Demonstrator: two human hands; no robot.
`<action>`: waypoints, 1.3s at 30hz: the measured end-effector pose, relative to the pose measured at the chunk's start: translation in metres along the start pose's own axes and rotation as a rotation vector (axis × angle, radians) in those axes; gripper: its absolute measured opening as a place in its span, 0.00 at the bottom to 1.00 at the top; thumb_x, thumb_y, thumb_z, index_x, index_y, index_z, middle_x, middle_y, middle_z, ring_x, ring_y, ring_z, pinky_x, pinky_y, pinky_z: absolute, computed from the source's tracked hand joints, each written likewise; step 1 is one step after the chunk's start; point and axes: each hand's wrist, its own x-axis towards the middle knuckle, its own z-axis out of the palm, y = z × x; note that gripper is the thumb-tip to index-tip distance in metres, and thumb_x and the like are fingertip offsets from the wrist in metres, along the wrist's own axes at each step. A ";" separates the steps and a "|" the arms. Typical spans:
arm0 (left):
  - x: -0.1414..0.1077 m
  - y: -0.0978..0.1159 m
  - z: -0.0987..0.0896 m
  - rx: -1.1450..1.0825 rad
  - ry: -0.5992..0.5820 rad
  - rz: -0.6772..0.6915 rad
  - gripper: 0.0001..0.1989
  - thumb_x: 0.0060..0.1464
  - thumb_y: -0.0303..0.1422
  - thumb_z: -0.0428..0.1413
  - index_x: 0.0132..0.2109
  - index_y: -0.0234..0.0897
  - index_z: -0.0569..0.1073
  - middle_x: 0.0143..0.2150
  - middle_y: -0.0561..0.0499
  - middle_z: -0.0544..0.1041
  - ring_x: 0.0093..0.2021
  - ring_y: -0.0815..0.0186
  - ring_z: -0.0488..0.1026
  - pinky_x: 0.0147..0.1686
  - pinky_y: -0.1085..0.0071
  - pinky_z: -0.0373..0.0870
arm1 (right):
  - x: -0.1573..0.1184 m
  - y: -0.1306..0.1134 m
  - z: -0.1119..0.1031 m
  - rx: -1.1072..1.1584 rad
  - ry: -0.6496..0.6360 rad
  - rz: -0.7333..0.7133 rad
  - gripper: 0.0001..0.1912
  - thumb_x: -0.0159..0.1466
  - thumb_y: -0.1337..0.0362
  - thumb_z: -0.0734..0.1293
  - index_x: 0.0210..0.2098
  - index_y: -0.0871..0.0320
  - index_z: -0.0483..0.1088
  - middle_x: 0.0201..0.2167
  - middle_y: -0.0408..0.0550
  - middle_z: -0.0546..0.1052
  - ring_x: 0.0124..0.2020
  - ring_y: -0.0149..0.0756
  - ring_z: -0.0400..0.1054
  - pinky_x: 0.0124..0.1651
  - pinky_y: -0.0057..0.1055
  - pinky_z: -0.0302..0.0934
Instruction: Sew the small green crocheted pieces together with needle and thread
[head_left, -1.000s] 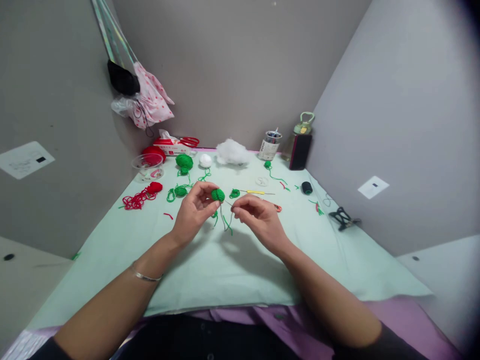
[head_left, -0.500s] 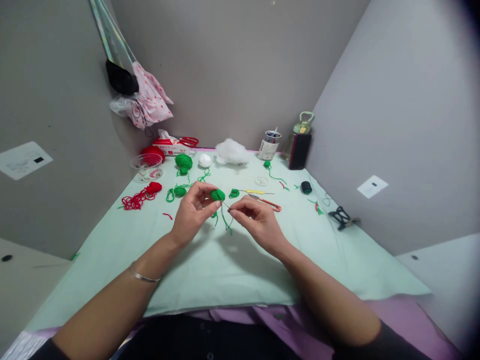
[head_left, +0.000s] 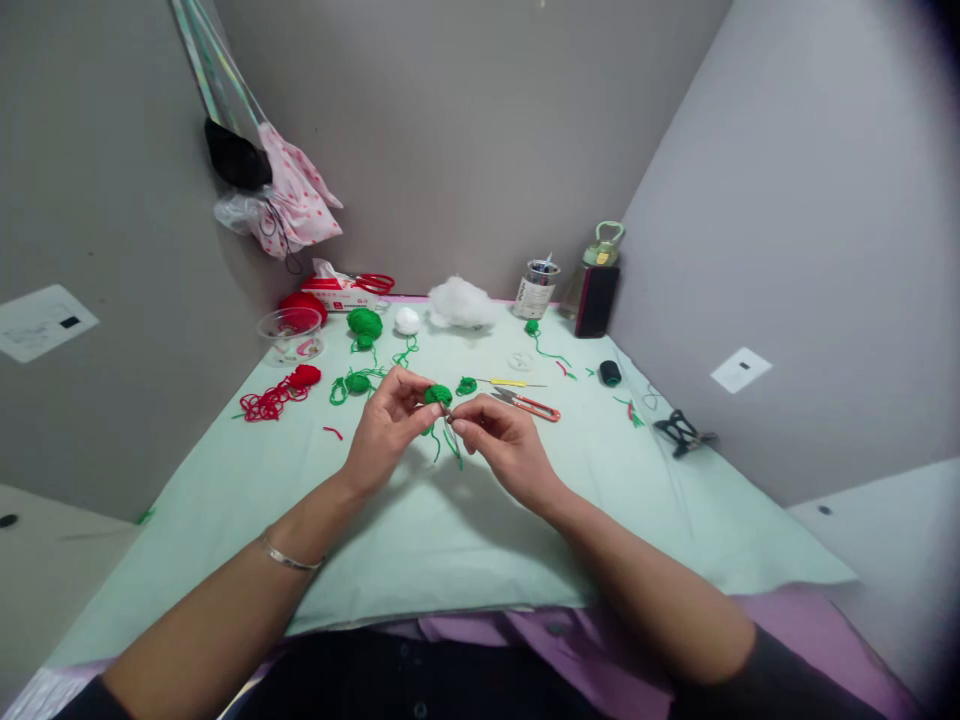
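My left hand (head_left: 386, 425) is closed around a small green crocheted piece (head_left: 438, 395), which sits between thumb and fingertips. Green yarn ends (head_left: 453, 448) dangle below it. Close against the piece, my right hand (head_left: 501, 435) pinches something thin and dark, a needle or thread; its exact kind is too small to tell. Just beyond my right hand lie orange-handled thread snips (head_left: 536, 407) and a yellow-handled crochet hook (head_left: 510, 382). A small green coil of yarn (head_left: 466, 386) rests beside the hook.
Red yarn (head_left: 270, 400) and green yarn balls (head_left: 364, 323) lie left. White stuffing (head_left: 460, 303), a pen pot (head_left: 537, 290) and a phone (head_left: 598, 302) leaning on a bottle (head_left: 604, 246) line the back. A dark thread spool (head_left: 610, 373) and black stand (head_left: 682, 434) are right.
My right hand has moved left, up to the green piece, closing the gap across which a thin line was stretched. My left hand still holds the piece, slightly turned.
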 end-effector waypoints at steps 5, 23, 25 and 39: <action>-0.001 -0.001 0.003 -0.005 0.006 0.011 0.11 0.55 0.34 0.66 0.41 0.39 0.72 0.37 0.53 0.76 0.37 0.68 0.71 0.39 0.71 0.68 | -0.002 0.002 0.003 -0.022 0.033 -0.060 0.08 0.65 0.60 0.71 0.34 0.58 0.76 0.27 0.43 0.71 0.26 0.29 0.62 0.31 0.29 0.57; -0.003 -0.001 0.008 0.020 0.075 0.101 0.10 0.54 0.33 0.67 0.41 0.39 0.74 0.36 0.52 0.75 0.36 0.68 0.72 0.38 0.71 0.71 | -0.004 0.000 0.004 0.011 0.010 -0.054 0.07 0.66 0.61 0.70 0.36 0.58 0.77 0.29 0.42 0.71 0.25 0.27 0.63 0.30 0.28 0.58; -0.003 -0.003 0.007 0.017 0.076 0.097 0.10 0.54 0.33 0.67 0.41 0.39 0.74 0.37 0.52 0.75 0.37 0.68 0.72 0.38 0.71 0.71 | -0.005 0.000 0.004 0.019 0.006 -0.054 0.06 0.66 0.62 0.70 0.38 0.58 0.78 0.29 0.42 0.71 0.25 0.27 0.63 0.30 0.28 0.58; -0.007 -0.001 0.013 0.040 0.069 0.183 0.07 0.55 0.32 0.66 0.40 0.40 0.75 0.38 0.51 0.74 0.38 0.68 0.73 0.38 0.71 0.72 | -0.006 0.001 0.008 0.063 0.065 -0.072 0.08 0.65 0.61 0.71 0.32 0.58 0.74 0.26 0.41 0.70 0.25 0.28 0.63 0.29 0.28 0.58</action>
